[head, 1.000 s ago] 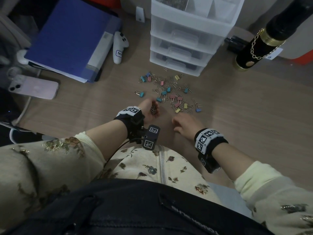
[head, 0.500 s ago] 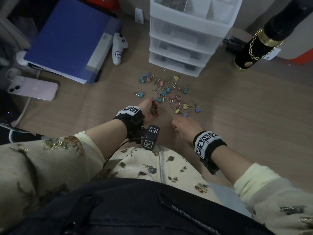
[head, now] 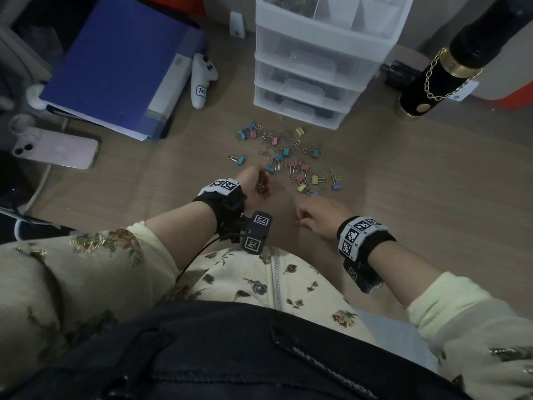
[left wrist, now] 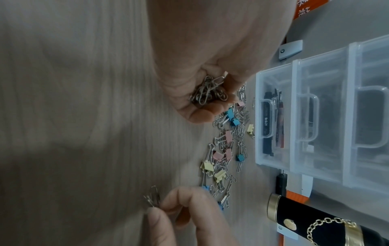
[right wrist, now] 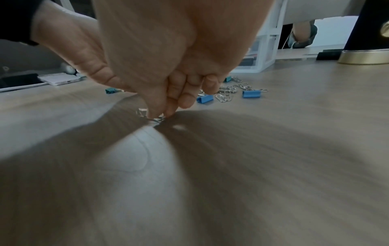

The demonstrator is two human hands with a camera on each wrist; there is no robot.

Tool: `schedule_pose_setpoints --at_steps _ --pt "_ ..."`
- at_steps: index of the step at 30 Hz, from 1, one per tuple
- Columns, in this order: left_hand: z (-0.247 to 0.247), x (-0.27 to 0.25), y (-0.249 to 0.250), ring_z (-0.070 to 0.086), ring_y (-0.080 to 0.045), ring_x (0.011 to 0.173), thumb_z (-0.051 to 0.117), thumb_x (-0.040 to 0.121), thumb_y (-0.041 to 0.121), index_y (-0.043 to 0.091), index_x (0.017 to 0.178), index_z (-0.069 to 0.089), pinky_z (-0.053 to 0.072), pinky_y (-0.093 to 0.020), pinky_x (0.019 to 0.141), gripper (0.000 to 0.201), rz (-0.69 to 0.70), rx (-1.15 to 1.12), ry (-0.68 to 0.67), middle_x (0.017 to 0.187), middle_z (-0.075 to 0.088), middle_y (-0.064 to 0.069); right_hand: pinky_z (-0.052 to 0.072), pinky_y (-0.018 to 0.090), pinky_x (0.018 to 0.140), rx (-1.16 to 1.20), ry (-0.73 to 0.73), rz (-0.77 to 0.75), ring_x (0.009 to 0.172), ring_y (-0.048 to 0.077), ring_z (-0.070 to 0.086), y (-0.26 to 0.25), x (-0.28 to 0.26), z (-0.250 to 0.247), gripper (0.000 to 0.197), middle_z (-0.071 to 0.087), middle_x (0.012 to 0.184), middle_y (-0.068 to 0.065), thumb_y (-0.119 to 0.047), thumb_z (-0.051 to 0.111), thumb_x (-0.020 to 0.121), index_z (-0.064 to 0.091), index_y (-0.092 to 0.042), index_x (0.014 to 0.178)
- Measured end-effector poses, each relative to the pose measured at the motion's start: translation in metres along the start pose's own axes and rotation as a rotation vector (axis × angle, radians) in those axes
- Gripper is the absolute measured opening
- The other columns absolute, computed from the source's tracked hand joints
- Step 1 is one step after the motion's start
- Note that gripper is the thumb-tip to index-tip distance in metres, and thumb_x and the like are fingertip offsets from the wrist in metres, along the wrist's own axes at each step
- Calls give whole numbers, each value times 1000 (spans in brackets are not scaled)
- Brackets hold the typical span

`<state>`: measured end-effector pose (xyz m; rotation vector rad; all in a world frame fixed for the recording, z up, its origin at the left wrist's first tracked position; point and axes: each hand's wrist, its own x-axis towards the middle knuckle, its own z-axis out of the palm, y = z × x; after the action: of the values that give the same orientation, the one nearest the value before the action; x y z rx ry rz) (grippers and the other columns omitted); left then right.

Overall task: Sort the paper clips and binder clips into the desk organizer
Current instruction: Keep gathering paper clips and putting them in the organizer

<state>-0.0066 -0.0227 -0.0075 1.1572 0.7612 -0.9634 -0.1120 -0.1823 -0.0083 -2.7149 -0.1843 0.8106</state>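
Coloured binder clips (head: 300,168) and silver paper clips (left wrist: 238,128) lie mixed in a heap on the wooden desk in front of the clear drawer organizer (head: 317,67). My left hand (head: 259,186) sits at the heap's near left edge, cupped around a bunch of silver paper clips (left wrist: 208,93). My right hand (head: 314,217) is low over the desk near the front edge, thumb and fingers pinching a few paper clips (right wrist: 151,116) against the desk surface (right wrist: 273,133). The organizer's open top tray (head: 291,4) holds a pile of paper clips in its left compartment.
A blue binder (head: 115,62) and a white controller (head: 202,82) lie at the back left, a pink phone (head: 57,151) at the left edge. A black bottle with a gold chain (head: 432,79) stands at the right of the organizer.
My right hand has drawn back a little toward the desk's front edge, pinching paper clips. The left hand has stayed in place with its bunch.
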Motion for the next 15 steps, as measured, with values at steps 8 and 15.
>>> schedule_pose_setpoints --at_steps 8,15 --pt "0 1 0 38 -12 54 38 94 14 15 64 43 37 -22 52 30 3 -2 8 62 41 1 44 31 73 -2 69 -22 93 20 55 -2 3 7 20 58 102 -1 -26 65 84 52 -19 97" --pt "1 2 0 39 -12 55 38 94 13 14 66 43 37 -22 52 29 5 6 2 63 41 1 39 30 76 -52 22 13 100 20 53 -5 7 12 8 56 106 -1 -23 58 89 61 -19 95"
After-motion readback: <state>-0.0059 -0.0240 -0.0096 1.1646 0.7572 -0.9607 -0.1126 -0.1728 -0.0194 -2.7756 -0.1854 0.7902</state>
